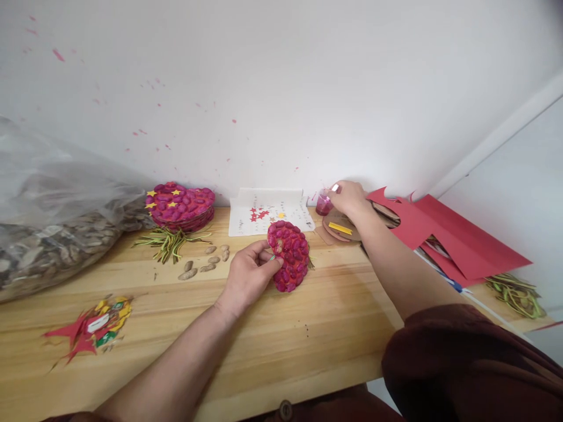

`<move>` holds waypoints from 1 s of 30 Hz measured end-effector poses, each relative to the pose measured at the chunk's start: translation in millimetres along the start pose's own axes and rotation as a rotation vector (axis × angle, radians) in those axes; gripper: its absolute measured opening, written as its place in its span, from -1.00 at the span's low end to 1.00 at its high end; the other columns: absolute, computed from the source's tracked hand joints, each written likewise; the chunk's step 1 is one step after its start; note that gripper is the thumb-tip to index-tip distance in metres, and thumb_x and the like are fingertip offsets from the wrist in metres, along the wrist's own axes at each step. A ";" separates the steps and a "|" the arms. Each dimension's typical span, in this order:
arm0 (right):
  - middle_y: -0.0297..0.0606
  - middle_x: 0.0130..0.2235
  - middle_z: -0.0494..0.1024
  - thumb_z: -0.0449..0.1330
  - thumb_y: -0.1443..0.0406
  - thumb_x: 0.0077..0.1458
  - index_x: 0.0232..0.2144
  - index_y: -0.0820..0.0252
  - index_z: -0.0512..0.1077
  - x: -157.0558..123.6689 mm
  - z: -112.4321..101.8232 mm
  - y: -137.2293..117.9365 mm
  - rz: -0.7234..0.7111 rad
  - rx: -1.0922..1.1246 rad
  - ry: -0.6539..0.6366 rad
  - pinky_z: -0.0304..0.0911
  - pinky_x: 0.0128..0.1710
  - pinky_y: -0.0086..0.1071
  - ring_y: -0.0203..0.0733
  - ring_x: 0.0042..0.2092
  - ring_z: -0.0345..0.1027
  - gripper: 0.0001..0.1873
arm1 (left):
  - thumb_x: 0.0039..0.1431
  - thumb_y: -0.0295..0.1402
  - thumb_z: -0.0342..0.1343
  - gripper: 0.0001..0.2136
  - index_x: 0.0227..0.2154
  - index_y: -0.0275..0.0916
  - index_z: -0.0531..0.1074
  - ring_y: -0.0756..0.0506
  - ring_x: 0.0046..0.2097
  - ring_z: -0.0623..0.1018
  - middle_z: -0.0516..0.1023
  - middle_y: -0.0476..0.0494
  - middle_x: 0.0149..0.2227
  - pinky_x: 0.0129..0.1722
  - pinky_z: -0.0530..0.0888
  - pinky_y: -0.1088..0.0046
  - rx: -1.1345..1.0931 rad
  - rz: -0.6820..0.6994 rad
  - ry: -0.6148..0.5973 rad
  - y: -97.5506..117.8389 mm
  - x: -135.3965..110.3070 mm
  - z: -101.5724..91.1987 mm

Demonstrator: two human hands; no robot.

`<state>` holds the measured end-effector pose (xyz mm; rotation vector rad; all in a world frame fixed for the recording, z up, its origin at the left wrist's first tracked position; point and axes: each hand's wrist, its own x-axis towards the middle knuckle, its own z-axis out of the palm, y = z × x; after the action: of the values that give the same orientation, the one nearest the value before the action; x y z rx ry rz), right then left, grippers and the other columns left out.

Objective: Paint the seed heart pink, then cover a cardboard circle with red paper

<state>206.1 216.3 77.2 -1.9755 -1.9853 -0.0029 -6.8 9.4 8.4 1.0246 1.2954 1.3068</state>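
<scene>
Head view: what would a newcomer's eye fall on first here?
Probably the bright magenta knobbly piece that the left hand holds near the middle of the picture. Next, perhaps, the similar magenta stack topped with yellow stars, back left near the wall, and the cut red paper spreading across the right side. The right hand, at a small pink cup near the wall, may draw a glance too.

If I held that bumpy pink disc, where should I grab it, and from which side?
Probably by its left edge, coming from the left, as the left hand does, thumb on the bumpy face. The disc is held up with that face toward the viewer, so the edge seems easy to pinch, while green strands show at the right edge.
</scene>
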 end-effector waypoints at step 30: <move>-0.37 -0.49 0.43 0.26 0.12 0.13 -0.41 0.10 0.45 -82.2 -26.8 6.2 -0.105 1.026 0.239 0.26 -0.37 -0.31 -0.23 -0.43 0.31 -0.80 | -0.18 -0.34 0.39 -0.74 -0.37 -0.29 0.55 0.08 -0.55 0.20 0.28 0.14 -0.62 -0.48 0.13 0.52 -0.272 -0.034 -0.013 9.2 -3.7 4.3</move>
<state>216.4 130.4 81.4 -1.1331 -1.4550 0.5958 -2.7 7.0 18.1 0.8154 1.0845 1.4029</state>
